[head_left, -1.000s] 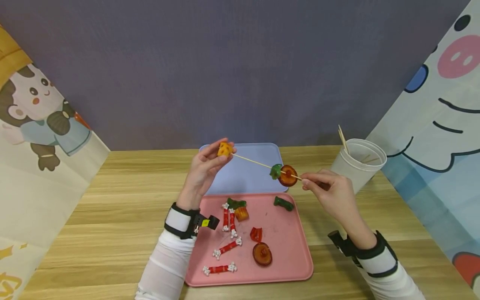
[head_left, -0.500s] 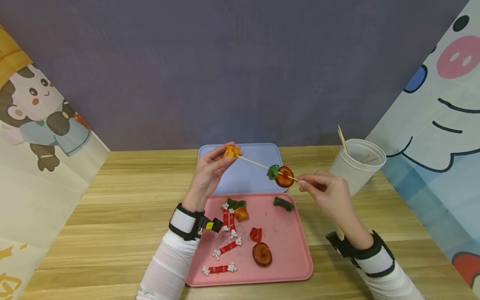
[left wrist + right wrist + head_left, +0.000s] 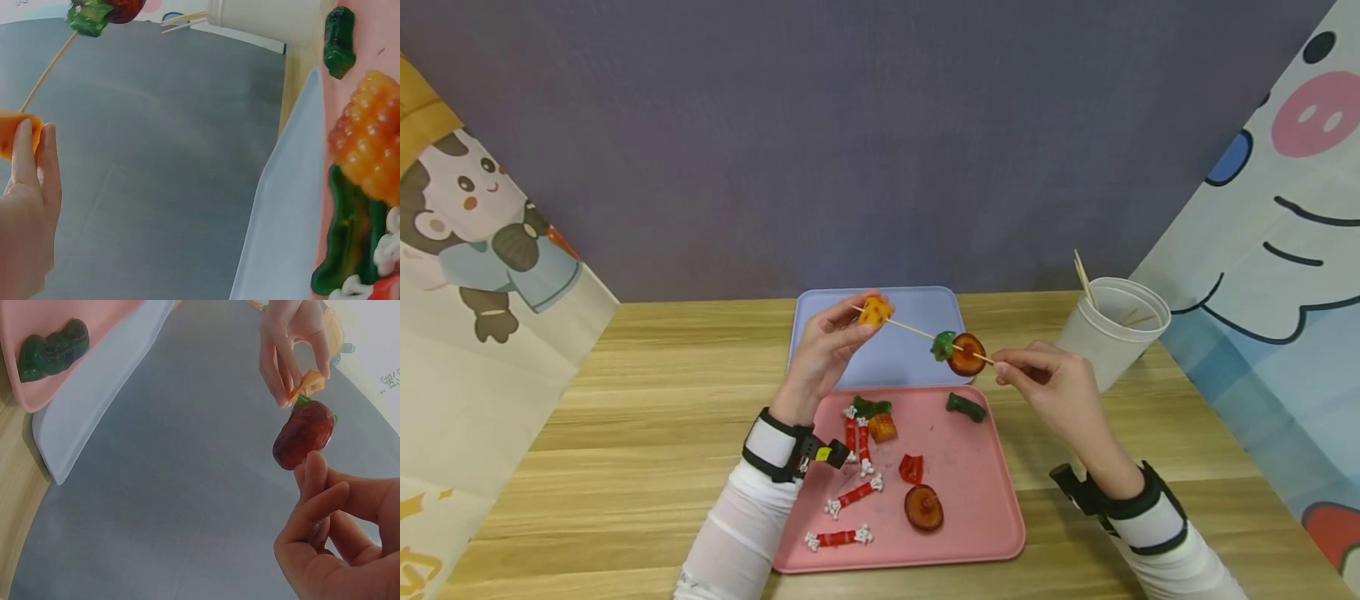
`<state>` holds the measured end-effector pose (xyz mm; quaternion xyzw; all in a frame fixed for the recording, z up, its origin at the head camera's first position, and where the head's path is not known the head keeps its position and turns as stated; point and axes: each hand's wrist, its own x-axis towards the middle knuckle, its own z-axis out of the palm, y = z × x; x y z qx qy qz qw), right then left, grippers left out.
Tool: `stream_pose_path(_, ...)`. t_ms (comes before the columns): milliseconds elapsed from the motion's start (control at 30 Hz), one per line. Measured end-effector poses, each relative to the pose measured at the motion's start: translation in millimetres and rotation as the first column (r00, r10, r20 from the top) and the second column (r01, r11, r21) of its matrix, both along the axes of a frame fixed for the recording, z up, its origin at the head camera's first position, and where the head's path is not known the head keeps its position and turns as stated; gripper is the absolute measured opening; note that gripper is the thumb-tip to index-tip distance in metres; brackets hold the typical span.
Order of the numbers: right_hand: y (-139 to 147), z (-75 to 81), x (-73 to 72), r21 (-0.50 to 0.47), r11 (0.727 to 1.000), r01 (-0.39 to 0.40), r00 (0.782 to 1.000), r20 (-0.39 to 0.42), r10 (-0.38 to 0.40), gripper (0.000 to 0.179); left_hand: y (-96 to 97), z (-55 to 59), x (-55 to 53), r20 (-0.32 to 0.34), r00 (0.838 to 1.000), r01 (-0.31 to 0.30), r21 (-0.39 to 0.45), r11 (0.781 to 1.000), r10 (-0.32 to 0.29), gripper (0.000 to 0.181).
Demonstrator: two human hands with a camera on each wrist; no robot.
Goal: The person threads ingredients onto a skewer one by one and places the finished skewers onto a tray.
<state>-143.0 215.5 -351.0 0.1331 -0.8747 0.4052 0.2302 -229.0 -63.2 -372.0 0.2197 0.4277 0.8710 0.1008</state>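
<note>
The light wood-grain bench carries a rounded rectangular pink tray, in which lie a glossy brown round cap, four slim red rods with knobbly white ends, an orange kernel-studded block, two dark green pieces and a small red curved piece. Behind it sits a pale blue tray, and to the right a round white tub with thin wooden sticks standing in it. The left hand, above the pale blue tray, pinches a spotted yellow-orange block; the right hand pinches the near end of a thin pale wooden skewer. Next to the right fingertips, the skewer bears a shiny brown disc, then a crinkled bright green piece touching it; a bare stretch follows before the spotted block. Only the head view shows the skewer's tip poking out past that block. The left wrist view picks out the tray block's beaded kernels, while the right wrist view shows the disc's thick edge, largely hiding the bright green piece.
</note>
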Motion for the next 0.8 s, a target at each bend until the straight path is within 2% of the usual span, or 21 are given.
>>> stream_pose_path(333,-1.6,0.5,1.2,-0.005,1.0,-0.002,1.0,-0.003,0.002,0.012,4.6,-1.4,1.6,0.03,0.999,0.015,-0.028,0.999,-0.015,0.042)
stream_pose_path(600,-5.5,0.2,2.9,0.012,1.0,-0.022,1.0,0.008,0.022,0.011,16.0,-3.5,6.5,0.014,0.997,0.082,-0.104,0.991,-0.081,0.05)
stream_pose_path(800,-6.7,0.7,4.0,0.015,1.0,-0.014,1.0,0.011,0.014,0.01,19.2,-5.5,8.4,0.01,0.996,0.084,-0.11,0.99,-0.083,0.052)
